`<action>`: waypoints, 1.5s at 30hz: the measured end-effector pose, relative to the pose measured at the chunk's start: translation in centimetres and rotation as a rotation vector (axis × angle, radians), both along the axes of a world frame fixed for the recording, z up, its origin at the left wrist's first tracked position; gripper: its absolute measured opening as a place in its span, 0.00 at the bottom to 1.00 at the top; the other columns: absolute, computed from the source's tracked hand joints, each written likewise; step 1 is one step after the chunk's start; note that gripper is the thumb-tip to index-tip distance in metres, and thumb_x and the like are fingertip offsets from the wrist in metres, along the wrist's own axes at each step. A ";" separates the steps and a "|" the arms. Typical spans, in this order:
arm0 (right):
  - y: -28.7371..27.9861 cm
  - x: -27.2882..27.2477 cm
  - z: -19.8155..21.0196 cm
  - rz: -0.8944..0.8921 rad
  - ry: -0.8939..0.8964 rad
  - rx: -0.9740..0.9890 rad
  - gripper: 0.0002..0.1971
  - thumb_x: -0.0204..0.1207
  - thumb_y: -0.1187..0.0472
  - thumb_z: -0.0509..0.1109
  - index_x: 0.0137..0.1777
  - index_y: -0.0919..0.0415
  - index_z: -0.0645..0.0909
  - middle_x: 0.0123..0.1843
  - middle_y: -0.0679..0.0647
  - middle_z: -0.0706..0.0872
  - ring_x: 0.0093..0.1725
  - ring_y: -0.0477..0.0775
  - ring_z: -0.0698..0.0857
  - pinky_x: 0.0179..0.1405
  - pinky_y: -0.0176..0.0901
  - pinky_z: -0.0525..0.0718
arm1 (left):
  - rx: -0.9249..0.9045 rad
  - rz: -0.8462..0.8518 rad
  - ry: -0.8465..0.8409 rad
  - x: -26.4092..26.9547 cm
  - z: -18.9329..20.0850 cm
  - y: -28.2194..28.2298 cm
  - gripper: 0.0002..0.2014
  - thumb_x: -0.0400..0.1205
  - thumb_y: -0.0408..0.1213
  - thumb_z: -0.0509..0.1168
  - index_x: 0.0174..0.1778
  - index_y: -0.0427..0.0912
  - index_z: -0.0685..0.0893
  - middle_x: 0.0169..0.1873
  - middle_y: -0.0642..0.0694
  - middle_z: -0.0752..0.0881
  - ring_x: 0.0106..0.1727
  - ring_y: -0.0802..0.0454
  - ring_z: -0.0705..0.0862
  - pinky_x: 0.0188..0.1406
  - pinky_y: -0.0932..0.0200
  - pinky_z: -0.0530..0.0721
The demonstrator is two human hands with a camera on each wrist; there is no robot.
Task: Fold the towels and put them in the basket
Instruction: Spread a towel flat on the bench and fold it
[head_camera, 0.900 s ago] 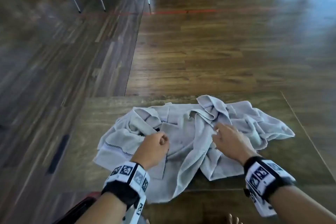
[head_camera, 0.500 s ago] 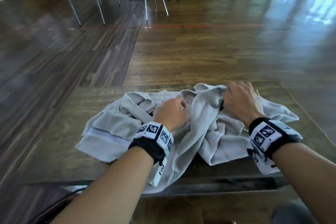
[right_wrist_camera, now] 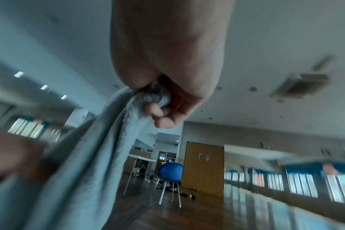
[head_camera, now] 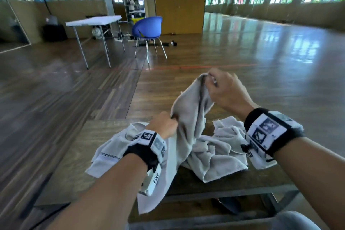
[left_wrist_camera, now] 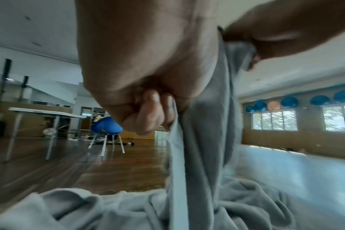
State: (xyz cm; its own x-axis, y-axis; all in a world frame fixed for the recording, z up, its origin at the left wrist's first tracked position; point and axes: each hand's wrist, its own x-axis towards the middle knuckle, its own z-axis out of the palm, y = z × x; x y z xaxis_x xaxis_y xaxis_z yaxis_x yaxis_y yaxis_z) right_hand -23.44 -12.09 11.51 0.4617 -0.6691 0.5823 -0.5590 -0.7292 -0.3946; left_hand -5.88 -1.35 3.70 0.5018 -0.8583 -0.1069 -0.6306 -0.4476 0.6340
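Note:
A grey towel (head_camera: 188, 115) is lifted off the low wooden table (head_camera: 89, 147), stretched between both hands. My right hand (head_camera: 216, 84) pinches its top edge high above the table; the right wrist view shows the towel (right_wrist_camera: 100, 140) bunched under the fingers (right_wrist_camera: 161, 115). Lower and to the left, my left hand (head_camera: 166, 123) grips the same towel's edge, seen hanging as a grey strip (left_wrist_camera: 203, 140) in the left wrist view. More grey towel cloth (head_camera: 224, 147) lies crumpled on the table under and beside the hands. No basket is in view.
A blue chair (head_camera: 148, 28) and a white folding table (head_camera: 93, 20) stand on the wooden floor beyond the low table. A wooden double door (head_camera: 180, 0) is behind them. The table's near edge (head_camera: 205, 194) is close to my body.
Both hands have risen from the pile, the right one highest, pulling one towel up off the table. The head view has tilted up to show the room.

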 end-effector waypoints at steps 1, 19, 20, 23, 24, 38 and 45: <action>0.4 -0.1 0.0 -0.043 0.078 0.011 0.13 0.82 0.43 0.54 0.43 0.51 0.71 0.33 0.44 0.80 0.35 0.60 0.81 0.35 0.49 0.74 | -0.003 0.063 0.167 0.6 0.9 0.5 0.18 0.86 0.43 0.55 0.53 0.32 0.83 0.39 0.31 0.87 0.37 0.35 0.86 0.34 0.50 0.81; 8.3 2.4 4.6 0.273 -0.607 0.961 0.13 0.89 0.67 0.57 0.45 0.72 0.79 0.43 0.70 0.89 0.28 0.61 0.90 0.22 0.44 0.89 | -0.405 -0.123 0.091 -1.4 11.2 4.4 0.24 0.72 0.48 0.64 0.61 0.39 0.77 0.55 0.42 0.86 0.55 0.43 0.84 0.57 0.47 0.84; 8.7 2.2 4.0 0.271 -0.590 0.987 0.14 0.89 0.66 0.55 0.47 0.72 0.79 0.42 0.69 0.91 0.30 0.62 0.91 0.23 0.44 0.89 | -0.444 -0.116 0.125 -1.7 9.9 5.2 0.19 0.74 0.48 0.65 0.56 0.40 0.78 0.48 0.44 0.85 0.48 0.46 0.84 0.49 0.50 0.83; 9.7 1.4 2.0 0.271 -0.538 1.055 0.17 0.87 0.67 0.51 0.45 0.69 0.80 0.32 0.63 0.92 0.31 0.61 0.92 0.21 0.40 0.81 | -0.434 -0.154 0.159 -2.3 6.5 7.0 0.17 0.75 0.47 0.72 0.50 0.42 0.76 0.40 0.48 0.81 0.38 0.52 0.78 0.37 0.56 0.80; 10.0 1.3 1.4 0.270 -0.526 1.069 0.17 0.87 0.66 0.50 0.46 0.67 0.80 0.31 0.61 0.92 0.32 0.61 0.92 0.20 0.39 0.77 | -0.406 -0.167 0.157 -2.5 5.5 7.3 0.17 0.75 0.43 0.75 0.51 0.41 0.76 0.39 0.48 0.81 0.37 0.53 0.77 0.35 0.59 0.80; 10.4 -1.0 0.0 0.425 -0.603 1.230 0.18 0.92 0.54 0.55 0.63 0.67 0.80 0.52 0.61 0.88 0.42 0.62 0.95 0.20 0.38 0.73 | -0.397 -0.049 0.010 -3.1 3.7 6.0 0.10 0.80 0.44 0.73 0.46 0.41 0.83 0.37 0.47 0.86 0.37 0.50 0.82 0.36 0.55 0.81; 9.3 -1.9 -1.2 0.033 -0.310 0.684 0.26 0.78 0.52 0.71 0.74 0.59 0.73 0.60 0.57 0.81 0.48 0.53 0.86 0.33 0.39 0.82 | -0.415 -0.116 -0.041 -2.8 6.1 5.8 0.11 0.90 0.39 0.56 0.42 0.40 0.74 0.35 0.49 0.75 0.37 0.49 0.72 0.35 0.55 0.68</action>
